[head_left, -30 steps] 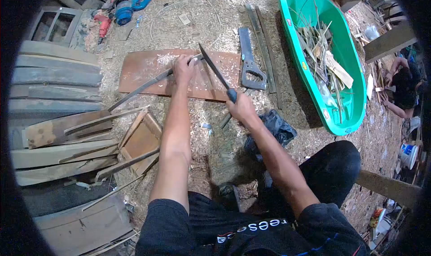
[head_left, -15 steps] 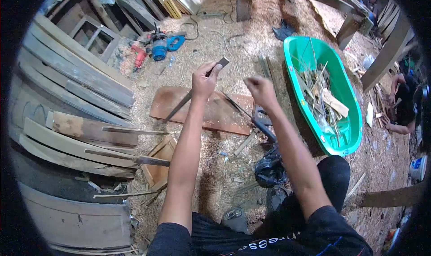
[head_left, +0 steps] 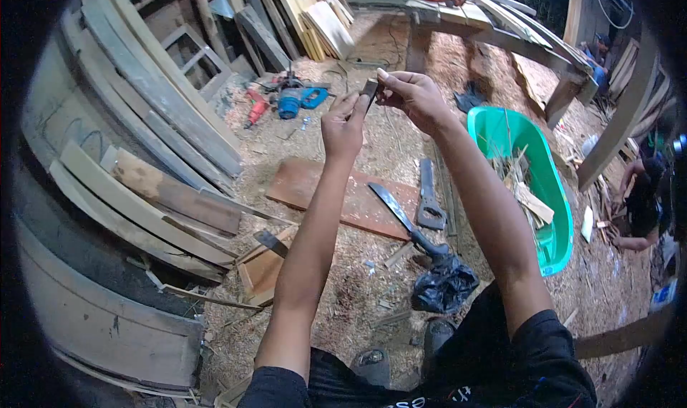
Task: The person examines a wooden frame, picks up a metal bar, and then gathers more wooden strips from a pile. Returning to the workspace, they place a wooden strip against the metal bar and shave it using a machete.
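A narrow dark strip (head_left: 370,91) with a pale end is pinched in my left hand (head_left: 345,125), raised over the ground. My right hand (head_left: 415,100) is at the strip's upper end, thumb and fingers pressed together close to it; what they grip there is too small to make out. Below both hands lies a reddish-brown board (head_left: 336,197) strewn with shavings. A machete (head_left: 393,209) rests across the board's right part, and a handsaw (head_left: 428,193) lies at its right end.
A green tub (head_left: 562,215) of wood scraps stands to the right. Blue (head_left: 289,104) and red (head_left: 255,109) power tools lie at upper left. Planks (head_left: 154,107) lean on the left. A black plastic bag (head_left: 445,285) is near my feet. Another person (head_left: 644,200) crouches at far right.
My right hand has moved up and left to the strip in my left hand. The strip's long lower part no longer shows below my left hand. The view has shifted, showing more of the background.
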`<state>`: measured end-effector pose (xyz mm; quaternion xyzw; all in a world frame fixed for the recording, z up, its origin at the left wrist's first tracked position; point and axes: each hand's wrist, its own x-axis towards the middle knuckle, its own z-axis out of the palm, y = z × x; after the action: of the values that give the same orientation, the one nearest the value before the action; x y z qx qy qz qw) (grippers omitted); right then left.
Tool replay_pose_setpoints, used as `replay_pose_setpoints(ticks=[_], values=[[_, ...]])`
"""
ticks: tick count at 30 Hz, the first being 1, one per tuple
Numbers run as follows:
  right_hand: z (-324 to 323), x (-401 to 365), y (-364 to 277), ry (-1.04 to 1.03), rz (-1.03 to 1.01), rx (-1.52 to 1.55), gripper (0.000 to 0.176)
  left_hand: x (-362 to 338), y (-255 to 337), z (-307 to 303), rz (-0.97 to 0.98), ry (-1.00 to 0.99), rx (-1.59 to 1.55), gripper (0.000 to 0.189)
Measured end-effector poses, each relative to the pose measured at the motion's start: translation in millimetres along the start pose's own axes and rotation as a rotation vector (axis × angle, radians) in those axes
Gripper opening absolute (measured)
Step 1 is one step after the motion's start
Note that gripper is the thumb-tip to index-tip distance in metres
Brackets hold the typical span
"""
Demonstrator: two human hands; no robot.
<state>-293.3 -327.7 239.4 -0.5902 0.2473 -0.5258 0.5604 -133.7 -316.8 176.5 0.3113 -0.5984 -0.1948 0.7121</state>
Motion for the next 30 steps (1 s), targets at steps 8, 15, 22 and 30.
replay_pose_setpoints(ticks=[8, 15, 22, 30], values=[[42, 11, -36, -0.116, 0.000, 0.230, 0.037, 13, 57, -24, -0.137, 0.067, -0.226, 0.024], [47, -5, -54, -0.191, -0.184, 0.063, 0.026, 11, 87, -15, -0.063, 0.041, -0.307, 0.023], [21, -19, -21, 0.009, -0.249, -0.456, 0.029, 0, 55, -16, -0.212, -0.020, -0.193, 0.025], [-86, -170, 210, 0.009, 0.268, -1.146, 0.039, -101, -38, 18, -0.263, -0.243, 0.312, 0.028]])
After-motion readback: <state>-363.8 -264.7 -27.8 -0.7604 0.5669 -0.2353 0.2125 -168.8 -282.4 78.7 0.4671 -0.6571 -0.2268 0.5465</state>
